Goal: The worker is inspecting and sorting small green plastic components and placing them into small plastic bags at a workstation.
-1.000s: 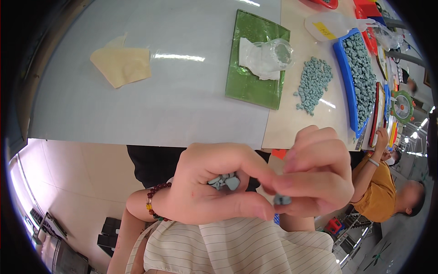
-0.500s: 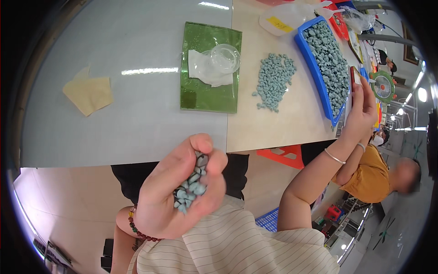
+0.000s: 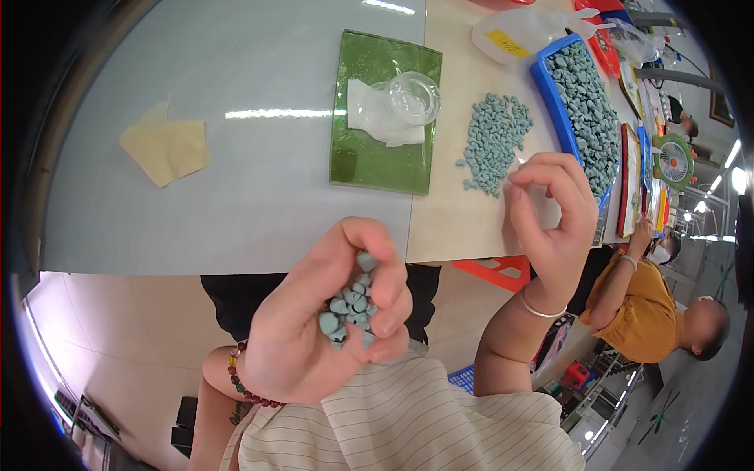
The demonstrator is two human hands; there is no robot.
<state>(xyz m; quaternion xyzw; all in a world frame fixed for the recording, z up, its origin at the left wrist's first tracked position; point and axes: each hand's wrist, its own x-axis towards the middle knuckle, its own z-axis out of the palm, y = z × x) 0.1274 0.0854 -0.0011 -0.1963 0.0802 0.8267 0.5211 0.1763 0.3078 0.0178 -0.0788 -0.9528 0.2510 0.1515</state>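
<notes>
In my cupped left hand [image 3: 314, 314] lies a handful of small grey-green stones [image 3: 353, 304], held above my lap below the table edge. My right hand [image 3: 554, 220] hovers at the table's near side, with thumb and fingertips brought together in a pinch. Anything between those fingertips is too small to make out. Just beyond them spreads a loose stone pile [image 3: 493, 141]. A blue tray [image 3: 556, 93] full of similar stones stands to the right of the pile.
A green mat [image 3: 381, 169] carries white paper [image 3: 367, 118] and a clear round cup [image 3: 416, 98]. A beige cloth piece [image 3: 169, 151] lies at left. Beyond the pile stands a translucent squeeze bottle [image 3: 510, 35]. A co-worker [image 3: 640, 302] sits at right, near a green fan [image 3: 673, 159].
My right hand has swung left, from beyond the blue tray to beside the loose pile. My left fingers have curled further over the stones. The view has shifted slightly.
</notes>
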